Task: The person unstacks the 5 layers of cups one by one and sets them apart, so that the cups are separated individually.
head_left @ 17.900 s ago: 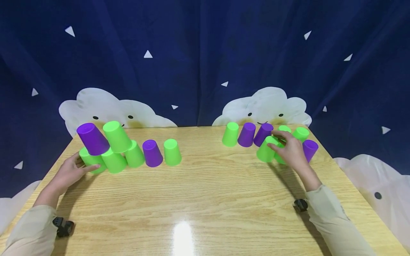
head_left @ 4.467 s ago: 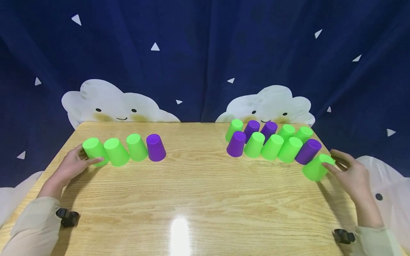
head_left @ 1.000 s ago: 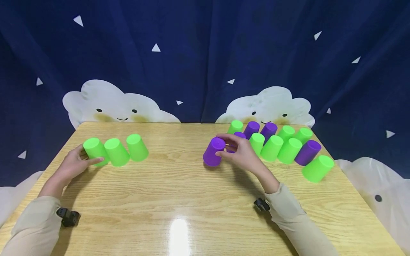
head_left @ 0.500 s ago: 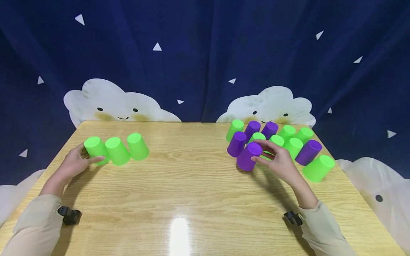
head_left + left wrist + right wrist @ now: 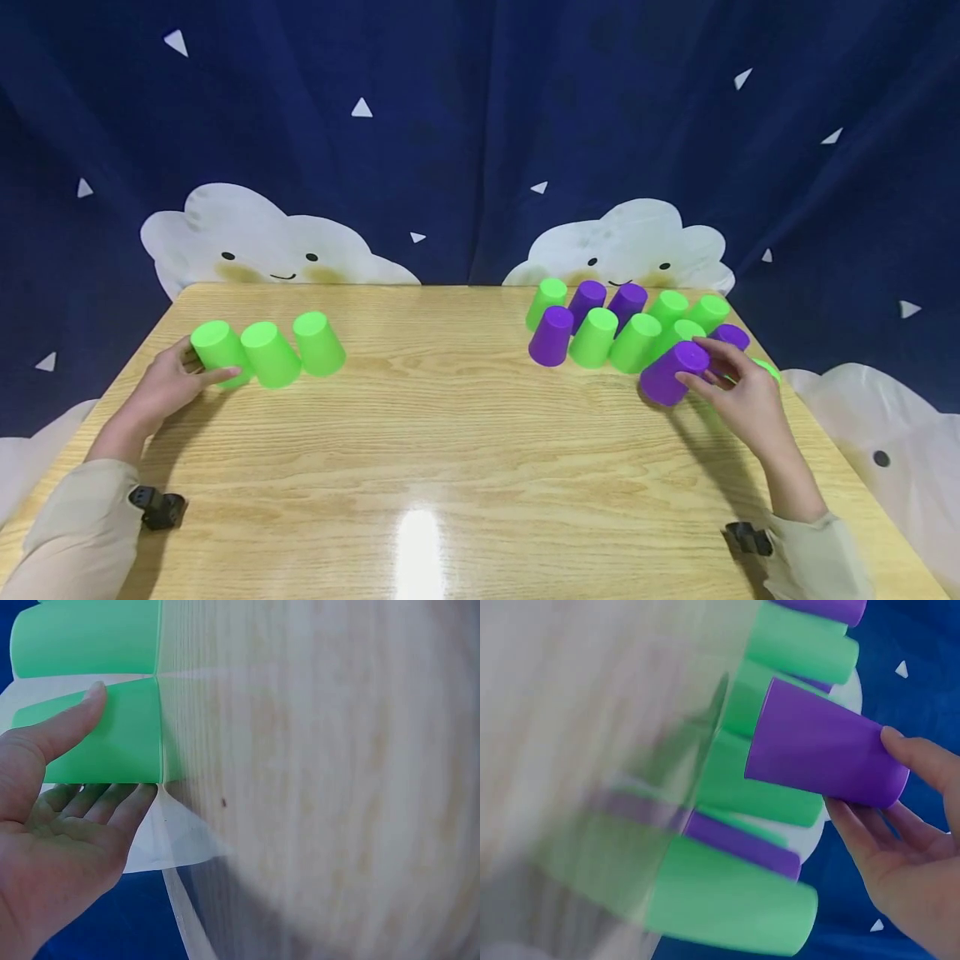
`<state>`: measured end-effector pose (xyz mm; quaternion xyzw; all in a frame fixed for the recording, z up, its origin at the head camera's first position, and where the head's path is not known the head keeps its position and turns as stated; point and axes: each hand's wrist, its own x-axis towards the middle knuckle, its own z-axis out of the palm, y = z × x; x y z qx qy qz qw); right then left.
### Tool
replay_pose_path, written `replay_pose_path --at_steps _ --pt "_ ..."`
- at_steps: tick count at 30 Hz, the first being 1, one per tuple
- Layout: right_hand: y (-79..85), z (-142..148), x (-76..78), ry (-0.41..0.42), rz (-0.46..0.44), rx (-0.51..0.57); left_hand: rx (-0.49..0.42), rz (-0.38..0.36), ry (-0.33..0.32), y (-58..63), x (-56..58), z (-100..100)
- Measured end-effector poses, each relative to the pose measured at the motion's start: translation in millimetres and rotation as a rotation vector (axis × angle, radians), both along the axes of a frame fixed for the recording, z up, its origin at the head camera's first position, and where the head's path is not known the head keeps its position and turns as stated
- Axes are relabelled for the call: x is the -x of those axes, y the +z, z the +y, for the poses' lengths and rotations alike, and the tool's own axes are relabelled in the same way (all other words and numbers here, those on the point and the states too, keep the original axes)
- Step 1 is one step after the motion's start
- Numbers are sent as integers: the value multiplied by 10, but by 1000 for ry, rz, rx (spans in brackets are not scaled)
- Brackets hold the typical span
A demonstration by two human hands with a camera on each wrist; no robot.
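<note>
Several upside-down plastic cups stand on the table. At the left my left hand (image 5: 171,385) holds the leftmost green cup (image 5: 219,354), thumb in front and fingers behind, also seen in the left wrist view as a green cup (image 5: 124,739). Two more green cups, a middle one (image 5: 270,354) and a right one (image 5: 318,343), stand beside it. My right hand (image 5: 738,396) pinches a purple cup (image 5: 669,377) near its closed end, tilted and raised off the table. In the right wrist view this purple cup (image 5: 817,746) hangs before the right-hand row; it partly hides cups behind it.
Two rows fill the back right: a purple cup (image 5: 551,337) begins the front row, a green cup (image 5: 546,302) the back one. At the front row's right end, a green cup (image 5: 735,900) is mostly hidden by my hand in the head view. A dark curtain (image 5: 420,125) hangs behind the table (image 5: 420,433).
Since the oldest frame, the left stack has dwindled to three green cups and the right rows have grown. In the last second my right hand has carried the purple cup rightward; my left stays put.
</note>
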<state>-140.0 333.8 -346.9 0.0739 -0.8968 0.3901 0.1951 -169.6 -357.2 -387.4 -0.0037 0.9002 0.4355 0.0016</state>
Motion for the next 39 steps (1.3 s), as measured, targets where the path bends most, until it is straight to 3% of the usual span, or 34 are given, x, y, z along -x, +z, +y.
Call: replay_pose_path --at_steps 9,27,39 --pt "-101 206 -97 -61 52 -24 -8 -8 -2 -11 -8 7" --pt "-134 272 -122 -77 60 -72 -9 -9 -5 -20 18 20" --pt "79 192 -137 -54 105 -3 12 -13 -2 -8 18 -26"
